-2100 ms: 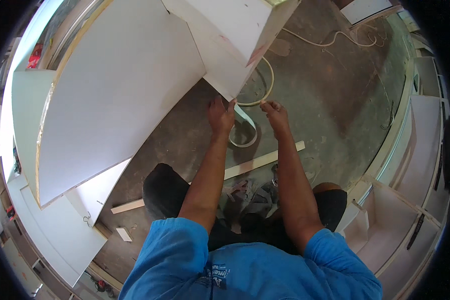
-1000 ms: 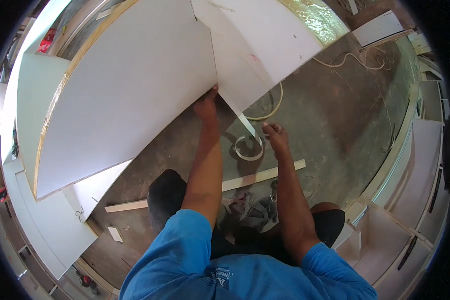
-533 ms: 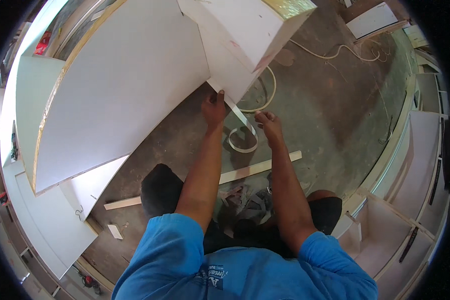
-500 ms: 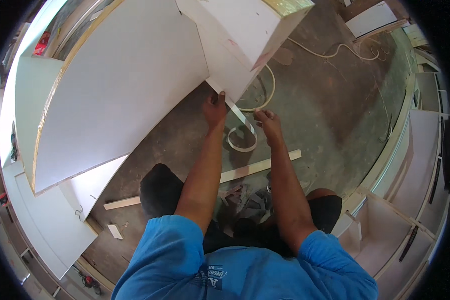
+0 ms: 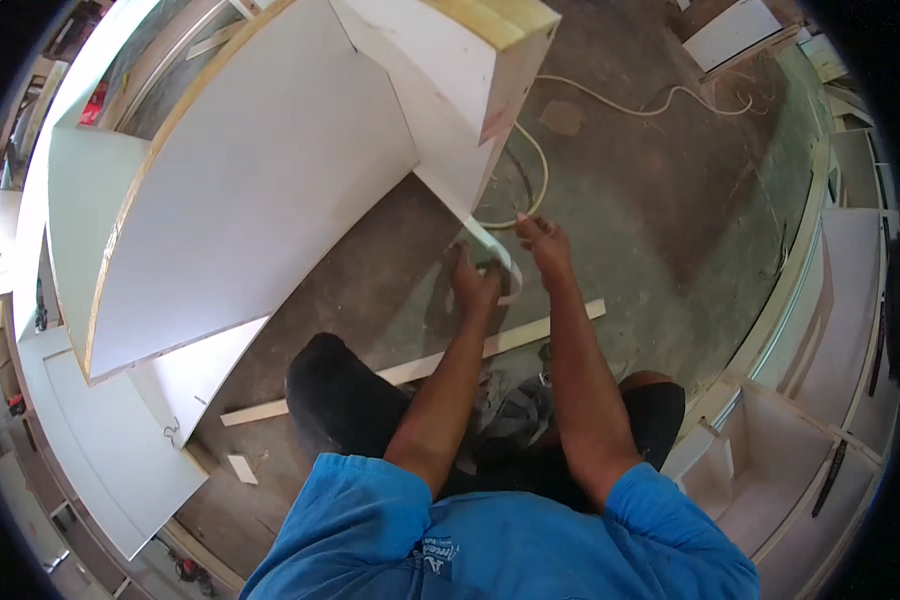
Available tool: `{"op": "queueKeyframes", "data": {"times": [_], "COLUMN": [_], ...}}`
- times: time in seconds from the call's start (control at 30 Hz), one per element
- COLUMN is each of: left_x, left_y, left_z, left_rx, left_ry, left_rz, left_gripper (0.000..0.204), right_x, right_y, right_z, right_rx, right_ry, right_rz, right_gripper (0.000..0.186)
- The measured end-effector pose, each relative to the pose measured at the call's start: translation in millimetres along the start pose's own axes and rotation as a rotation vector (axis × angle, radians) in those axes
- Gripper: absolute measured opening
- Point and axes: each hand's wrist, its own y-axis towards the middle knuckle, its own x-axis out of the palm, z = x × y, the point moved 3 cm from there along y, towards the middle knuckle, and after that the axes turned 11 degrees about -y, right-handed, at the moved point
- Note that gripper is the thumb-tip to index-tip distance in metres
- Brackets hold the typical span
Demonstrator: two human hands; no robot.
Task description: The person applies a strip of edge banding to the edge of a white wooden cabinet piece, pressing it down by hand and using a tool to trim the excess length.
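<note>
Since half a second ago, in the head view, the left hand (image 5: 477,283) has come down from the lower edge of the white box (image 5: 460,120) to the pale strip's (image 5: 489,243) loose curl; whether its grip pinches the strip, I cannot tell. That strip hangs from the box's edge above the floor (image 5: 640,270). Right of it, the right hand's (image 5: 545,246) grip is pressed together near the yellowish hose (image 5: 542,165).

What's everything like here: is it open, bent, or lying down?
White edge strip: bent, curling round at its lower end
Left hand: thumb and fingers apart, by the strip
Right hand: fingers bent, grip unclear
Wooden batten: lying on the floor
Pale yellow cord: curved, on the floor
Cabinet compartment: open
</note>
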Motion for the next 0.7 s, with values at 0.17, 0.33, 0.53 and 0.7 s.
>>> {"op": "queueKeyframes", "data": {"times": [0.17, 0.33, 0.53, 0.7], "left_x": [-66, -180, -326, -334], "left_y": [22, -19, -79, -30], "left_z": [89, 232, 382, 382], "left_rx": [0.186, 0.589, 1.174, 0.746], "left_ry": [0.187, -0.061, 0.354, 0.396], "left_rz": [0.25, 0.154, 0.83, 0.728], "left_gripper": [0.044, 0.021, 0.017, 0.045], "right_x": [17, 83, 104, 118], "right_y": [-20, -60, -55, -46], "right_z": [-21, -51, -36, -33], "right_rx": [-0.211, -0.852, -0.551, -0.656], "right_ry": [-0.406, -0.632, -1.006, -0.831], "right_rz": [0.111, 0.113, -0.119, -0.056], "right_gripper": [0.032, 0.034, 0.068, 0.078]}}
